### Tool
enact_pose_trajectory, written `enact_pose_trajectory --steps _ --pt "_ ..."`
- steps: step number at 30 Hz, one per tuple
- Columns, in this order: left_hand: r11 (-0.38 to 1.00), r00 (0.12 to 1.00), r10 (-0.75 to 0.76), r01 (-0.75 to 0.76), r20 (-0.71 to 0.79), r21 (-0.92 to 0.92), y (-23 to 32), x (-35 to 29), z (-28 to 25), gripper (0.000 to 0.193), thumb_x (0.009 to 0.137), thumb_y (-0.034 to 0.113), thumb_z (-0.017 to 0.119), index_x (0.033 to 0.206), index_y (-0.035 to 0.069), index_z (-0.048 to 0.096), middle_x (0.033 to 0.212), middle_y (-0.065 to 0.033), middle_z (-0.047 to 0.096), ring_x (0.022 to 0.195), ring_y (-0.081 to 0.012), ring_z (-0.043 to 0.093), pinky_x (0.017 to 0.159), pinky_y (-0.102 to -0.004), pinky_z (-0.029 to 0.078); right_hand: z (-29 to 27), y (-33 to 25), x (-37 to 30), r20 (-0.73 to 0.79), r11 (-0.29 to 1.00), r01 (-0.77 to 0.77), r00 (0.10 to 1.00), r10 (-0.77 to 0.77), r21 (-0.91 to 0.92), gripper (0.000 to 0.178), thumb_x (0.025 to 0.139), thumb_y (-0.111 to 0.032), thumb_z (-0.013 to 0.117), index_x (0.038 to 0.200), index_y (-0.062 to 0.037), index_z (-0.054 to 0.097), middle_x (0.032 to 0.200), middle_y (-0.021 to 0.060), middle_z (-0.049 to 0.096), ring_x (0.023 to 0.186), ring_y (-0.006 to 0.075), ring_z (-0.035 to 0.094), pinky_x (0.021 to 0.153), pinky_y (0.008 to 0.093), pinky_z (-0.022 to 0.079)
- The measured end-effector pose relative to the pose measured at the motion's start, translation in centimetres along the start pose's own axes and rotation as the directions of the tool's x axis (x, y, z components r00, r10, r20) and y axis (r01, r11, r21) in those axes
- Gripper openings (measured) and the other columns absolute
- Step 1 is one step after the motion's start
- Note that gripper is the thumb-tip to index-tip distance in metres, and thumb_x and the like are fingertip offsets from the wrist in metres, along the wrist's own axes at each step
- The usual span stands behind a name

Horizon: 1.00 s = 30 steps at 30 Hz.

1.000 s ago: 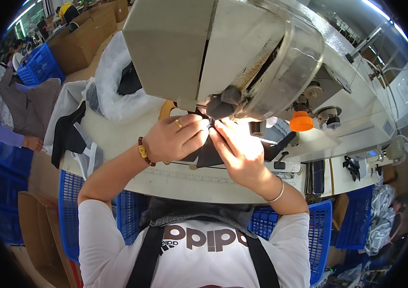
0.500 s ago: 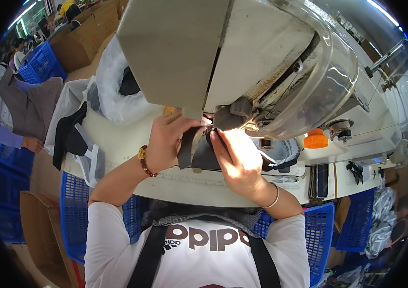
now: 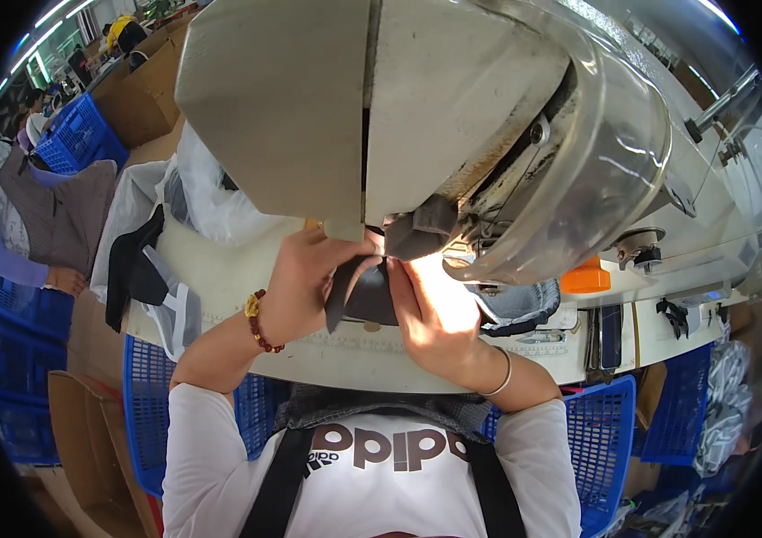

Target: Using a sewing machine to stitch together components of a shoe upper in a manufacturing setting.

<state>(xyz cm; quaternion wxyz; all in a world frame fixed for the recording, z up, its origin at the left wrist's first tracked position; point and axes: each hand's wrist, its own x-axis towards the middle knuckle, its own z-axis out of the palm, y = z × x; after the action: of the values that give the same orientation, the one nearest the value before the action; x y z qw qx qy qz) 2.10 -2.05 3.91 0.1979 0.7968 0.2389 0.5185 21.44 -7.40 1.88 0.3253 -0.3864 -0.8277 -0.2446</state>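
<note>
Both hands meet at the needle area of a large grey-white sewing machine (image 3: 287, 117), whose head hides much of what lies beneath. A dark grey fabric piece (image 3: 370, 298) hangs down between them, its near edge curving over the table. With thumb and fingers together, my left hand (image 3: 298, 280) pinches the fabric's left part. My right hand (image 3: 439, 327), brightly lit by the machine's lamp, grips the fabric's right edge, thumb and forefinger close to the left fingertips. Just above the fingers sits a bunched grey cloth part (image 3: 421, 231). The fingertips are partly hidden.
A clear curved guard (image 3: 596, 152) juts out at the right, above an orange knob (image 3: 585, 276). Black and grey cut pieces (image 3: 134, 278) lie on the table's left. Blue baskets (image 3: 598, 439) stand below the table. Another person's hand (image 3: 65, 281) shows at far left.
The view has shifted slightly. Between my hands the fabric is now lifted and curled more, its left strip bent away from the table. Both hands keep their grip.
</note>
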Motion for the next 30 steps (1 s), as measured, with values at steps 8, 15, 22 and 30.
enact_pose_trajectory --steps 8,15,22,30 --pt "0.964 0.958 0.088 -0.151 0.274 0.219 0.1 -0.1 -1.0 0.041 0.068 -0.012 0.061 0.105 0.005 0.062 0.083 -0.0145 0.066 0.073 -0.0368 0.064 0.061 -0.0404 0.048 -0.4 0.7 0.3 -0.054 0.999 0.043 0.998 -0.042 0.022 0.031 0.069 0.001 0.068 0.099 0.0101 0.070 0.098 0.0186 0.065 0.079 0.0301 0.068 0.067 0.0341 0.056" --pt "0.987 0.981 0.064 -0.089 0.183 0.132 -1.0 -0.5 0.0 0.043 0.066 -0.011 0.063 0.106 0.005 0.062 0.089 -0.0118 0.070 0.072 -0.0355 0.065 0.066 -0.0387 0.050 -0.7 1.3 0.4 -0.040 0.994 0.113 0.993 -0.113 -0.012 0.033 0.065 0.000 0.068 0.096 0.0101 0.071 0.098 0.0213 0.066 0.082 0.0314 0.067 0.070 0.0355 0.056" --pt "0.973 0.981 0.088 -0.122 0.175 0.196 -0.8 -1.0 0.4 0.036 0.071 -0.005 0.065 0.106 0.003 0.061 0.088 -0.0099 0.068 0.072 -0.0305 0.065 0.065 -0.0372 0.050 -1.3 1.8 0.4 0.027 0.985 0.093 0.995 -0.098 0.144 0.034 0.066 0.006 0.067 0.099 0.0127 0.070 0.102 0.0239 0.068 0.089 0.0361 0.070 0.078 0.0370 0.057" --pt "0.880 0.930 0.209 -0.313 0.302 0.356 -0.3 -1.1 0.9 0.023 0.074 0.001 0.065 0.096 0.001 0.060 0.090 -0.0099 0.062 0.065 -0.0207 0.060 0.056 -0.0319 0.048 -1.4 2.7 0.2 0.111 0.985 0.163 0.982 -0.156 -0.059 0.028 0.078 -0.005 0.065 0.104 0.0003 0.076 0.098 0.0152 0.074 0.081 0.0254 0.072 0.066 0.0336 0.059"
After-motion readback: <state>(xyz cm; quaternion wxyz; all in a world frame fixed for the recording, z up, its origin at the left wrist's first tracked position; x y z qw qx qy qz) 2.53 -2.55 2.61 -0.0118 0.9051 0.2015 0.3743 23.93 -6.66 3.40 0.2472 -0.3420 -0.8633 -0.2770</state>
